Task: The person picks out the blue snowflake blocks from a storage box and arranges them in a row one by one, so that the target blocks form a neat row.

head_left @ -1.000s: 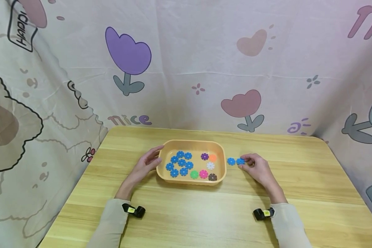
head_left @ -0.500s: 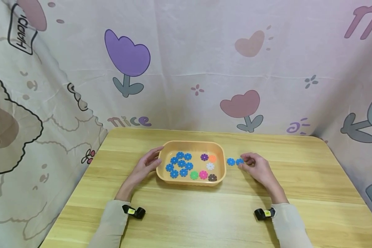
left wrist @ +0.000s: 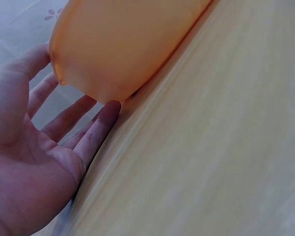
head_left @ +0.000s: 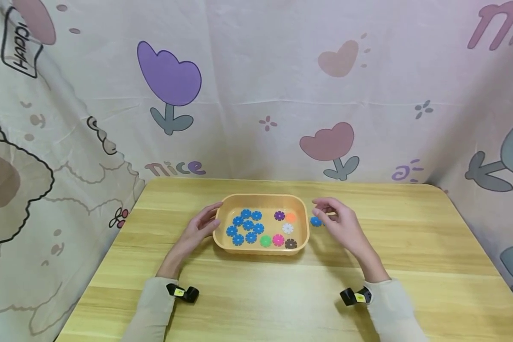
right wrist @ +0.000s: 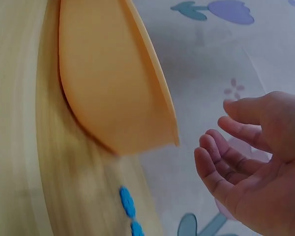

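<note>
At the left end of an orange plastic tray [head_left: 261,250], my left hand [head_left: 194,231] rests its fingers against the outer wall and rim; the left wrist view has these fingers [left wrist: 96,132] spread on the tray's end. My right hand [head_left: 343,227] hovers beyond the tray's right end, loosely bent and holding nothing. Below it a blue notched disc [head_left: 315,222] lies on the table; the right wrist view catches two blue discs [right wrist: 127,200] in a row, one cut by the frame edge. Inside the tray several blue notched discs [head_left: 248,225] lie at the left.
At the tray's right lie single discs: purple [head_left: 279,215], orange [head_left: 290,217], white [head_left: 288,228], green [head_left: 266,241], pink [head_left: 278,240] and brown [head_left: 290,243]. The wooden table [head_left: 256,294] meets a printed cloth [head_left: 239,71] behind. Each wrist wears a small black camera [head_left: 184,293].
My right hand has let go of the right-hand blue disc, risen and shifted left towards the tray. My left hand stays at the tray. The head view has shifted slightly.
</note>
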Demonstrator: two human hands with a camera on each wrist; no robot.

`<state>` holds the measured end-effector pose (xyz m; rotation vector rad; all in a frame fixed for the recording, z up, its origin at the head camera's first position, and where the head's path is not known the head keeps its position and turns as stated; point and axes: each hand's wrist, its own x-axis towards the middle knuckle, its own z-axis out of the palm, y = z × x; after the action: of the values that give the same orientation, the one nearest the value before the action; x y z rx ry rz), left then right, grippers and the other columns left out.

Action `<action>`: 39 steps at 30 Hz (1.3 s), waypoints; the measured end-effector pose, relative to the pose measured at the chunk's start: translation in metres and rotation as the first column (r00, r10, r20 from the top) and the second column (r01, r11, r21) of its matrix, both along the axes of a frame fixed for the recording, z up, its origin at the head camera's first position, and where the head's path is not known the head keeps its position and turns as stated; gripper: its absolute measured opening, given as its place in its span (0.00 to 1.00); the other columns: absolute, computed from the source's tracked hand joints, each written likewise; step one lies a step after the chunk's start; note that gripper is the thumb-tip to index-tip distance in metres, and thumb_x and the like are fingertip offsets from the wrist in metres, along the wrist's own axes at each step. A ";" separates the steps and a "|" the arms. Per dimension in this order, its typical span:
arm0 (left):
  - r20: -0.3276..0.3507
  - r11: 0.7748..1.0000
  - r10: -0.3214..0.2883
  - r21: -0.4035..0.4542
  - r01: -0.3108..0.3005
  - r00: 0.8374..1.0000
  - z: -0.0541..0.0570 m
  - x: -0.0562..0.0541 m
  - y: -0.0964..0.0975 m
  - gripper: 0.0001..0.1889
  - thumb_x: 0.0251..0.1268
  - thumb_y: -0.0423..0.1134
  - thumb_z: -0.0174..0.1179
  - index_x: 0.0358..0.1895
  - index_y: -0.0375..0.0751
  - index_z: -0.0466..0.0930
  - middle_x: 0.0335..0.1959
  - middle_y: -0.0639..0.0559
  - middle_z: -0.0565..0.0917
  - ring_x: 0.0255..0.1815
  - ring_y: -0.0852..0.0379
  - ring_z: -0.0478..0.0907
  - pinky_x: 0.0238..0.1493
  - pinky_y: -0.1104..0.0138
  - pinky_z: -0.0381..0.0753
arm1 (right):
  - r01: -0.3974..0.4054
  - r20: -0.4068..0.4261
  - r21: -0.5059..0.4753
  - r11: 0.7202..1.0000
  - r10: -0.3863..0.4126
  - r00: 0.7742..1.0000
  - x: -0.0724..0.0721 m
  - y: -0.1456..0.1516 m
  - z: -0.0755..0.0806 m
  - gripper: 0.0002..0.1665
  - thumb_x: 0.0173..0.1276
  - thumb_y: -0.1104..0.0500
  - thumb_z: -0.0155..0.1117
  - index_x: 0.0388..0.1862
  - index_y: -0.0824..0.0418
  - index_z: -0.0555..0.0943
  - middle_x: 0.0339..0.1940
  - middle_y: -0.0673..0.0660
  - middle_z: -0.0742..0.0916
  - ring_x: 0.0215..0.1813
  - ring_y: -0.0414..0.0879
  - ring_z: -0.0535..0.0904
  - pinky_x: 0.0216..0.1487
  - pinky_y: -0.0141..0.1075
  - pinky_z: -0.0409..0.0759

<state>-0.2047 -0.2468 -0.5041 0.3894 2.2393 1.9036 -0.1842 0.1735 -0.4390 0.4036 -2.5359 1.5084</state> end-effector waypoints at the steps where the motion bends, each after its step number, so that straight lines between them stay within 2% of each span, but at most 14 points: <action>1: 0.000 1.000 0.001 -0.002 -0.001 1.000 0.000 0.000 0.000 0.28 0.79 0.43 0.57 0.78 0.53 0.65 0.77 0.38 0.65 0.74 0.37 0.66 0.63 0.56 0.80 | -0.012 -0.001 -0.014 1.000 0.012 1.000 0.000 -0.005 0.001 0.17 0.75 0.60 0.66 0.58 0.66 0.82 0.46 0.58 0.86 0.49 0.50 0.82 0.48 0.36 0.87; 6: 0.006 1.000 0.016 -0.023 -0.016 1.000 0.000 0.000 -0.002 0.27 0.79 0.43 0.58 0.77 0.55 0.66 0.77 0.40 0.66 0.74 0.39 0.66 0.64 0.56 0.79 | -0.091 -0.008 -0.062 0.994 0.090 0.996 -0.002 -0.031 0.000 0.16 0.74 0.64 0.67 0.58 0.66 0.82 0.45 0.59 0.86 0.48 0.51 0.83 0.48 0.42 0.87; 11: 0.000 0.999 0.018 -0.038 -0.018 1.000 0.001 -0.001 -0.001 0.28 0.79 0.45 0.58 0.77 0.56 0.66 0.77 0.41 0.66 0.74 0.39 0.66 0.65 0.55 0.78 | -0.154 0.016 -0.063 0.986 0.155 0.988 -0.007 -0.058 -0.002 0.18 0.72 0.66 0.68 0.59 0.63 0.82 0.44 0.59 0.86 0.46 0.51 0.84 0.49 0.43 0.87; 18: 0.001 0.999 0.023 -0.023 -0.023 1.000 0.002 0.000 -0.001 0.28 0.79 0.44 0.58 0.78 0.55 0.65 0.77 0.38 0.65 0.74 0.37 0.67 0.63 0.55 0.79 | -0.237 0.009 0.037 0.971 0.237 0.971 -0.023 -0.095 -0.010 0.19 0.69 0.69 0.69 0.58 0.67 0.81 0.44 0.64 0.86 0.44 0.52 0.85 0.48 0.43 0.87; 24: 0.010 1.000 0.010 -0.002 -0.010 1.000 0.001 0.000 -0.001 0.27 0.79 0.42 0.57 0.78 0.55 0.66 0.77 0.38 0.65 0.73 0.38 0.67 0.62 0.55 0.81 | -0.280 0.138 0.119 0.953 0.263 0.955 -0.030 -0.116 -0.018 0.16 0.68 0.69 0.69 0.55 0.68 0.82 0.43 0.59 0.86 0.43 0.49 0.83 0.46 0.39 0.86; 28: 0.012 1.000 0.015 -0.006 -0.015 1.000 0.000 0.000 0.000 0.27 0.79 0.43 0.58 0.77 0.56 0.67 0.77 0.40 0.66 0.74 0.39 0.67 0.63 0.54 0.80 | -0.329 0.217 0.166 0.930 0.291 0.932 -0.030 -0.122 -0.025 0.15 0.68 0.68 0.70 0.53 0.66 0.83 0.42 0.57 0.86 0.42 0.47 0.81 0.45 0.38 0.85; 30: 0.010 1.000 0.017 -0.012 -0.017 1.000 0.000 0.000 0.001 0.27 0.79 0.44 0.58 0.77 0.57 0.67 0.77 0.40 0.66 0.74 0.39 0.67 0.63 0.54 0.80 | -0.340 0.231 0.191 0.921 0.295 0.927 -0.030 -0.124 -0.028 0.15 0.68 0.67 0.71 0.53 0.66 0.83 0.42 0.57 0.86 0.41 0.46 0.80 0.44 0.38 0.85; 39: 0.002 1.000 0.011 -0.001 -0.011 1.000 -0.001 -0.002 -0.001 0.28 0.79 0.42 0.57 0.78 0.51 0.65 0.77 0.37 0.64 0.74 0.36 0.66 0.64 0.55 0.79 | -0.362 0.246 0.310 0.879 0.294 0.924 -0.033 -0.129 -0.027 0.16 0.67 0.65 0.73 0.53 0.66 0.85 0.41 0.58 0.85 0.40 0.47 0.77 0.44 0.39 0.83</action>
<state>-0.2063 -0.2476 -0.5049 0.3755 2.2464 1.9070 -0.2168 0.0449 -0.4663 0.8160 -3.0265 1.2302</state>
